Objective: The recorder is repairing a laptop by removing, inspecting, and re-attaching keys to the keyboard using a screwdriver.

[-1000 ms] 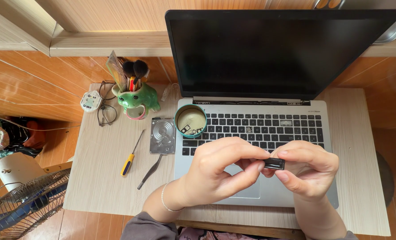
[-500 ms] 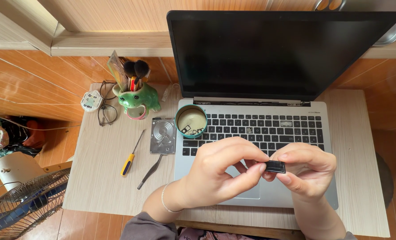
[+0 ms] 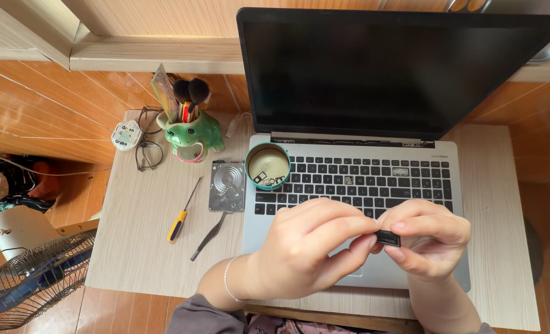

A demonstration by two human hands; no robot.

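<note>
**Two hands pinch a small black key cap above the laptop**

The left hand (image 3: 306,250) and the right hand (image 3: 429,238) meet over the palm rest, each closed in a fingertip pinch on one end of a small black key cap (image 3: 387,237), held clear of the keys. To do this handling well, I judge the grip should stay light and even, the piece level, and the work kept low over the laptop (image 3: 355,185) so a slip drops it onto the deck, not the floor. Just behind the hands, the keyboard (image 3: 355,182) shows a bare gap or two among its keys. At its left corner stands a round teal tin (image 3: 267,166) holding small parts. Left of that, on the bench (image 3: 139,247), lie a bare hard drive (image 3: 227,185), black tweezers (image 3: 208,236) and a yellow-handled screwdriver (image 3: 181,213).
</note>
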